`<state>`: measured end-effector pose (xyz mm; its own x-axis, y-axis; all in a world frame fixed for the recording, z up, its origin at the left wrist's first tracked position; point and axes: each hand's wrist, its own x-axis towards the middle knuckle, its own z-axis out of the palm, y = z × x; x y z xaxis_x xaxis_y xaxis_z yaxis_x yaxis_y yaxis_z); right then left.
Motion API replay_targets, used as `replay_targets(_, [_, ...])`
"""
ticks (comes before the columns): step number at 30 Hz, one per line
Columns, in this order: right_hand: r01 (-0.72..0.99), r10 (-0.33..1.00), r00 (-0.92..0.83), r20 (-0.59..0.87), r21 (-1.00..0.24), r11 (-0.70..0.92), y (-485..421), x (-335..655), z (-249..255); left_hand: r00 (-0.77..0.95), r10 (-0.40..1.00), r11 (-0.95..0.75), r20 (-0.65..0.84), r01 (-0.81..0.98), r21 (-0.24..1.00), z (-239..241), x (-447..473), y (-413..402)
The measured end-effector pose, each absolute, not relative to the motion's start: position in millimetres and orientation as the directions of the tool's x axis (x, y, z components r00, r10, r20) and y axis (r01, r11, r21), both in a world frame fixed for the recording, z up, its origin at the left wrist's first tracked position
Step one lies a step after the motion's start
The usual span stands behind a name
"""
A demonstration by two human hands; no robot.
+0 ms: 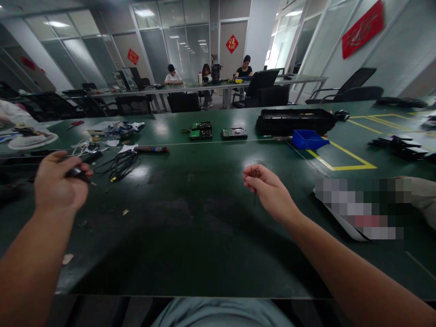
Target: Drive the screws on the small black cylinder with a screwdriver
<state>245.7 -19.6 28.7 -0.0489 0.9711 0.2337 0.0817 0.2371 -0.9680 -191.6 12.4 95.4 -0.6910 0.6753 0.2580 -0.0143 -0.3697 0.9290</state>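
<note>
Head view: I read one character, 福, in gold on the red diamond-shaped sign (232,44) at the back; writing on the slanted red banner (363,28) is illegible to me. The left hand (61,186) is raised over the dark green tabletop (190,254), palm towards the camera, fingers half curled around a black pen-shaped tool (77,173). The right hand (267,188) — thumb closed against fingers — pinches a thin dark metal rod (255,198) pointing down; I cannot tell whether its tip touches the tabletop.
</note>
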Motion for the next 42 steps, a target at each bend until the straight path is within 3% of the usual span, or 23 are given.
replay_targets(3, [0.203, 0.966, -0.100, 0.237, -0.946, 0.253, -19.4, 248.2, 29.4, -0.377, 0.872, -0.377, 0.312, -0.109, 0.920, 83.6, -136.7, 0.2])
replay_targets(6, [0.260, 0.953, -0.161, 0.258, -0.920, 0.293, -21.6, 248.7, 33.8, -0.143, 0.952, -0.280, 0.271, -0.049, 0.959, 70.7, -77.6, -12.5])
replay_targets(9, [0.374, 0.927, -0.182, 0.327, -0.849, 0.373, -24.8, 248.4, 40.2, 0.141, 0.980, -0.162, 0.144, 0.126, 0.979, 60.6, -26.1, -23.5])
replay_targets(12, [0.407, 0.919, -0.194, 0.342, -0.825, 0.393, -27.8, 249.5, 44.3, 0.287, 0.955, -0.136, 0.072, 0.210, 0.968, 51.4, 10.7, -30.0])
replay_targets(14, [0.324, 0.920, -0.204, 0.334, -0.864, 0.385, -29.6, 250.5, 44.5, 0.314, 0.945, -0.186, 0.095, 0.277, 0.943, 44.5, 26.7, -31.7])
replay_targets(18, [-0.020, 0.925, -0.122, 0.359, -0.933, 0.359, -32.0, 249.5, 41.6, 0.342, 0.912, -0.353, 0.227, 0.369, 0.860, 27.5, 42.8, -31.9])
replay_targets(21, [-0.117, 0.922, -0.022, 0.386, -0.917, 0.381, -32.7, 246.4, 40.2, 0.334, 0.915, -0.336, 0.225, 0.324, 0.885, 12.5, 46.2, -30.8])
replay_targets(27, [0.161, 0.875, -0.052, 0.481, -0.861, 0.483, -33.7, 244.0, 38.7, 0.358, 0.920, -0.239, 0.160, 0.187, 0.953, -3.7, 44.2, -28.2])
replay_targets(32, [0.292, 0.865, -0.090, 0.494, -0.817, 0.497, -33.6, 245.9, 33.9, 0.369, 0.914, -0.221, 0.168, 0.107, 0.970, -3.9, 42.3, -27.1])
replay_targets(42, [0.569, 0.821, -0.098, 0.563, -0.645, 0.510, -41.1, 243.0, 41.2, 0.365, 0.917, -0.225, 0.164, 0.130, 0.966, -5.6, 40.3, -25.0])
